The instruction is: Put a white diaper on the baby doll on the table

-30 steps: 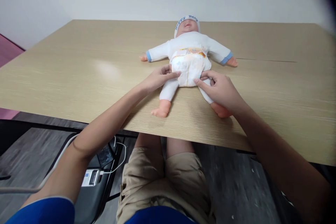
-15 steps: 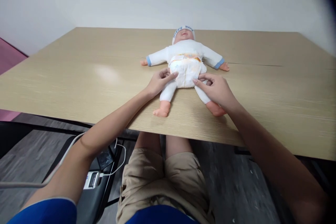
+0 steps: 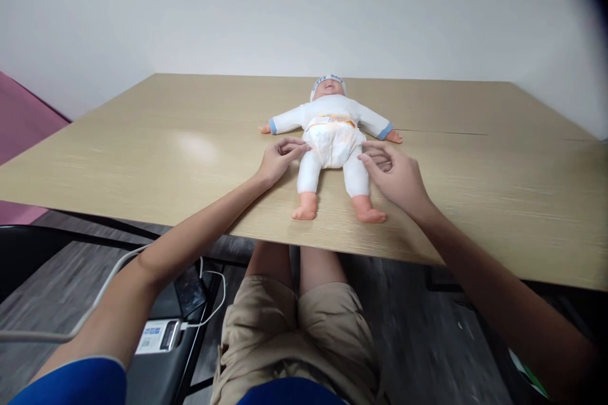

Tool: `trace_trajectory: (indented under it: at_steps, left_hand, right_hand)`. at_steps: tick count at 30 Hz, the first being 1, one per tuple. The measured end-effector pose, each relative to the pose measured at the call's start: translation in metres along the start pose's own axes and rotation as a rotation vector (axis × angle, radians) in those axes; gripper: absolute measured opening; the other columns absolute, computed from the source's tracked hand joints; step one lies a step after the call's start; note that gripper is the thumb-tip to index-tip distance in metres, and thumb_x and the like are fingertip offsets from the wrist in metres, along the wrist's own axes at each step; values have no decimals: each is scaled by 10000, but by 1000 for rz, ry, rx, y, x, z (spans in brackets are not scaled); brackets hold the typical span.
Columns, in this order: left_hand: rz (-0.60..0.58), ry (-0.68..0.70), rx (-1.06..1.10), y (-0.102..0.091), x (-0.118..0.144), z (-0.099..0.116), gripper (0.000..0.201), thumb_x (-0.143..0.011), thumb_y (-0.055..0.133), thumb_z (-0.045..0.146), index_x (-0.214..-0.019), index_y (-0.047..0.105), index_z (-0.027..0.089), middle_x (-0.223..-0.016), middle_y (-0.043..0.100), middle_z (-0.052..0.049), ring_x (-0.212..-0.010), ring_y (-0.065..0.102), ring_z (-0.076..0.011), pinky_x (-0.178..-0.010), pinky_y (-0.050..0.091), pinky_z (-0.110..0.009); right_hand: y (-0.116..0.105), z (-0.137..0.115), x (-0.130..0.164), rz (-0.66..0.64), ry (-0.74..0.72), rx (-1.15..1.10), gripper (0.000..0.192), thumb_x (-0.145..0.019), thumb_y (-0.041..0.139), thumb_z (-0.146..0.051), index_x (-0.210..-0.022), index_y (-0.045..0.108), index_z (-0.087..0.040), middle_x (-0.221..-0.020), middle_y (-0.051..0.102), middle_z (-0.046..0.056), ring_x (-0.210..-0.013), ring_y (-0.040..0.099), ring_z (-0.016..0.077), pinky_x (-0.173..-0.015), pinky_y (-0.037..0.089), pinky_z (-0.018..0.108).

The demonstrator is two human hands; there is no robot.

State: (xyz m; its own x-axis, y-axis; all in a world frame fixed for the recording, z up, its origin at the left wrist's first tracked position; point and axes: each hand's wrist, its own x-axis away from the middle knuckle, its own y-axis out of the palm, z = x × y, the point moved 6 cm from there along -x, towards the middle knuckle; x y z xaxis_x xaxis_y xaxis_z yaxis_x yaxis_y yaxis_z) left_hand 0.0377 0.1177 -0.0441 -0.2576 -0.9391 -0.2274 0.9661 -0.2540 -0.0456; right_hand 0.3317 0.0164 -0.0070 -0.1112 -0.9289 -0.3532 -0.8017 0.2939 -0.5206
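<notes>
A baby doll (image 3: 331, 119) in a white suit and white cap lies on its back on the wooden table (image 3: 142, 145), feet toward me, arms spread. It wears a white diaper (image 3: 333, 142) with an orange printed band. My left hand (image 3: 278, 160) rests on the table just left of the doll's hip, fingers curled loosely, apart from the diaper. Just right of the doll's other thigh is my right hand (image 3: 396, 176), fingers slightly spread, holding nothing.
The table's near edge runs just past the doll's feet, above my knees in beige shorts (image 3: 294, 329). A black chair (image 3: 161, 335) with a white cable and a small device stands at lower left. White wall behind.
Both hands have come off the diaper's sides and drawn slightly outward. The doll's legs now lie straighter and closer together. The view has pulled back and tilted up.
</notes>
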Motion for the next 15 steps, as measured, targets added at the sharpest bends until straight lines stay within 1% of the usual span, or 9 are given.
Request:
trace_trajectory:
  at_steps: [2,3,4,5,7,9,11,13,15]
  left_hand:
    - [46,69,-107,-12,-7,4,477,-915,879,658,-1114,715,257,-1165,840,-92,-1142,756,-258,-1086,554,-434]
    - [73,110,-186,-18,-12,5,453,-936,852,641,-1116,695,255,-1201,820,-96,-1118,732,-252,-1066,539,-427]
    - [103,158,-281,-23,-18,7,424,-951,833,609,-1127,687,252,-1248,798,-104,-1114,701,-254,-1071,519,-430]
    - [135,208,-388,-27,-25,9,397,-960,822,568,-1150,686,247,-1298,775,-116,-1139,670,-268,-1101,493,-442]
    - [200,295,-623,-32,-42,10,392,-971,806,484,-1247,692,231,-1399,729,-149,-1264,607,-324,-1207,420,-484]
    - [241,333,-862,-33,-60,7,475,-986,779,412,-1399,667,206,-1518,678,-182,-1420,532,-382,-1286,351,-515]
    - [228,319,-1062,-30,-77,0,582,-1006,759,377,-1533,608,182,-1644,610,-199,-1523,473,-412,-1312,333,-521]
    - [200,284,-1177,-30,-91,-7,640,-1019,761,393,-1585,579,155,-1680,593,-210,-1550,464,-426,-1310,344,-517]
    - [181,241,-1211,-32,-100,-13,662,-1032,763,446,-1586,585,130,-1638,629,-220,-1533,490,-437,-1294,366,-520]
  right_hand:
    - [-9,13,-14,77,-39,45,529,-1025,706,-508,-1454,751,-202,-1206,834,121,-926,759,213,-840,606,359]
    - [-13,22,-24,124,-66,85,515,-1027,685,-487,-1444,730,-189,-1216,823,127,-942,745,216,-877,609,376]
    - [-15,30,-37,168,-97,139,503,-1025,666,-459,-1437,713,-175,-1231,812,137,-988,738,230,-947,610,408]
    - [-14,39,-50,201,-134,216,500,-1022,650,-431,-1438,701,-159,-1265,799,152,-1081,731,254,-1059,592,454]
    - [-7,54,-77,235,-183,394,550,-1025,623,-406,-1489,682,-117,-1412,740,214,-1311,673,316,-1245,497,534]
    - [5,70,-100,220,-179,531,648,-1035,618,-406,-1593,624,-76,-1571,646,254,-1460,583,373,-1312,437,578]
    - [18,84,-116,167,-153,599,729,-1047,622,-419,-1689,546,-82,-1663,578,250,-1510,530,405,-1310,441,600]
    - [27,95,-124,109,-141,625,768,-1063,616,-457,-1741,498,-115,-1678,566,239,-1510,519,413,-1293,456,601]
    - [30,103,-127,80,-147,641,774,-1089,588,-508,-1761,486,-137,-1646,583,245,-1491,530,416,-1275,465,602]
